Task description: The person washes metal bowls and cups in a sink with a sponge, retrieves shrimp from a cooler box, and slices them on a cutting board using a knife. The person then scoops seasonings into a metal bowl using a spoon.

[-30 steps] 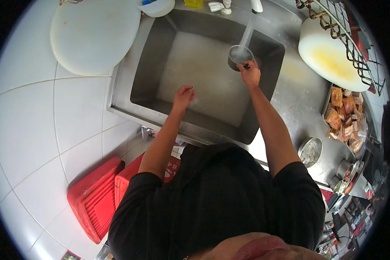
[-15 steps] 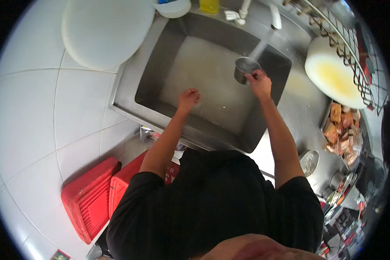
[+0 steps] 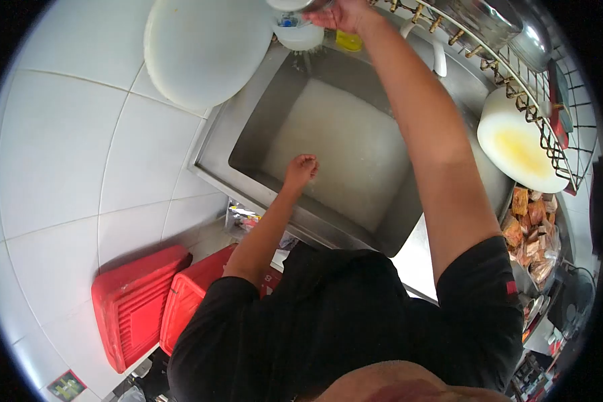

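Observation:
My right hand is stretched to the far side of the sink, its fingers around a metal cup. The cup is partly cut off by the top edge of the view. Just below it stands a white tub with something blue in it. Small pale splashes show under the tub, at the sink's back corner. My left hand hovers over the near left part of the metal sink, fingers curled in, with nothing visible in them. Cloudy water lies in the basin.
A white tap spout is at the back right, beside my forearm. A wire rack overhangs the right counter. Below it are a yellow-stained white board and chunks of meat. A white round board and red crates stand left.
My right hand has carried the metal cup from under the running tap to above the white tub. My left hand stays over the sink. The whole view has shifted slightly.

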Demonstrator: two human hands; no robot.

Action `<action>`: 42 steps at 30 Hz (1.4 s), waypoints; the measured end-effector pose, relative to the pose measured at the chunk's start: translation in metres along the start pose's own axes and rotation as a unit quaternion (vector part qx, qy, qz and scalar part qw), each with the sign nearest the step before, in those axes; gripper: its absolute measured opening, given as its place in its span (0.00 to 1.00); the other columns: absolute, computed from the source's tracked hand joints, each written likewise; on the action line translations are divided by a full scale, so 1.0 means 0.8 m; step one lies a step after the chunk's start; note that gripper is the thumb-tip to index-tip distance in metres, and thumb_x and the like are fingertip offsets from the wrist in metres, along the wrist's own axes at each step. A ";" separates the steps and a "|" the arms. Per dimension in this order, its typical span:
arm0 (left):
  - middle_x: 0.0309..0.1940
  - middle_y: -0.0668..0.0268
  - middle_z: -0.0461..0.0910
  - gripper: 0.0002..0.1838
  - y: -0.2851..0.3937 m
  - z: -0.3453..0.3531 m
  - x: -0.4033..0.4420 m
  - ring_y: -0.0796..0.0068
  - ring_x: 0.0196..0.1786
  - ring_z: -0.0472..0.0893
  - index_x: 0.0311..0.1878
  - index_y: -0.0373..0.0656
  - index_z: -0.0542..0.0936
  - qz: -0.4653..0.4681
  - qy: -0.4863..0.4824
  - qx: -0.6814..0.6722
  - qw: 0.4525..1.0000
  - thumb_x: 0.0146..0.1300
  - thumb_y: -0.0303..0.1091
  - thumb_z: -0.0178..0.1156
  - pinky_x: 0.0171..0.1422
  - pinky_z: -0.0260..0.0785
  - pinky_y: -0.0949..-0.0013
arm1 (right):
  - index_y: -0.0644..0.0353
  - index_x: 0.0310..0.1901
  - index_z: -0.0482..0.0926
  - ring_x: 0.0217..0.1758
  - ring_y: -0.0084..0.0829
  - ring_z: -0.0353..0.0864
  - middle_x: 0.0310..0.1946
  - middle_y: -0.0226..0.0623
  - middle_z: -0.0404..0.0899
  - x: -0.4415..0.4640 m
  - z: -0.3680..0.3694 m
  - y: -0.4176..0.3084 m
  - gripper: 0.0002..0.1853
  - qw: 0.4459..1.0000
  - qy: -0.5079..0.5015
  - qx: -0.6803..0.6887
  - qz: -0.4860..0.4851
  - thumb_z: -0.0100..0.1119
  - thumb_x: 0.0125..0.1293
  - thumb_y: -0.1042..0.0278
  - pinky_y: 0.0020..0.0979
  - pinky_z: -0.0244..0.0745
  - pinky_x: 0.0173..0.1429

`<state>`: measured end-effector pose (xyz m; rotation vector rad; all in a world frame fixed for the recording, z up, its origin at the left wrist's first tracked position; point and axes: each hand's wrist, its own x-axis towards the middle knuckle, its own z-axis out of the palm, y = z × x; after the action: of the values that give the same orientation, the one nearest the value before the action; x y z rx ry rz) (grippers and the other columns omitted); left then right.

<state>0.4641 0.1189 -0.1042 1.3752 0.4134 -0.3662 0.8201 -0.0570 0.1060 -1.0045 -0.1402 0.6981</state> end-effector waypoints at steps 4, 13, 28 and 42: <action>0.31 0.67 0.79 0.07 -0.013 -0.015 -0.012 0.80 0.31 0.76 0.46 0.40 0.75 0.007 0.006 -0.022 1.000 0.68 0.29 0.55 0.32 0.68 0.74 | 0.67 0.68 0.58 0.54 0.50 0.80 0.60 0.59 0.70 -0.028 -0.003 0.007 0.41 1.000 -0.021 0.022 0.007 0.37 0.71 0.33 0.45 0.79 0.56; 0.34 0.66 0.81 0.08 0.040 0.002 0.008 0.75 0.34 0.81 0.47 0.43 0.77 -0.002 0.025 0.068 0.997 0.69 0.35 0.55 0.37 0.74 0.70 | 0.66 0.57 0.66 0.32 0.42 0.82 0.34 0.49 0.79 -0.370 -0.043 0.340 0.40 0.944 0.255 0.115 0.174 0.40 0.68 0.29 0.44 0.80 0.40; 0.47 0.59 0.75 0.20 0.227 0.222 0.236 0.65 0.43 0.80 0.55 0.41 0.70 0.120 -0.041 0.125 0.984 0.68 0.44 0.56 0.47 0.78 0.58 | 0.68 0.49 0.75 0.31 0.33 0.83 0.31 0.44 0.80 -0.666 0.019 0.343 0.37 0.904 0.390 0.172 0.045 0.44 0.68 0.31 0.34 0.81 0.36; 0.51 0.55 0.74 0.23 0.208 0.253 0.363 0.58 0.49 0.79 0.61 0.38 0.67 0.218 -0.129 0.188 0.949 0.64 0.26 0.60 0.51 0.75 0.59 | 0.66 0.55 0.74 0.29 0.30 0.80 0.38 0.42 0.80 -0.783 0.120 0.381 0.31 0.744 0.633 0.204 -0.067 0.51 0.70 0.41 0.31 0.81 0.35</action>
<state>0.8117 -0.0574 -0.0727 1.7140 -0.1911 -0.2590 0.1494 -0.2570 0.0367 -0.8407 1.0930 -0.2077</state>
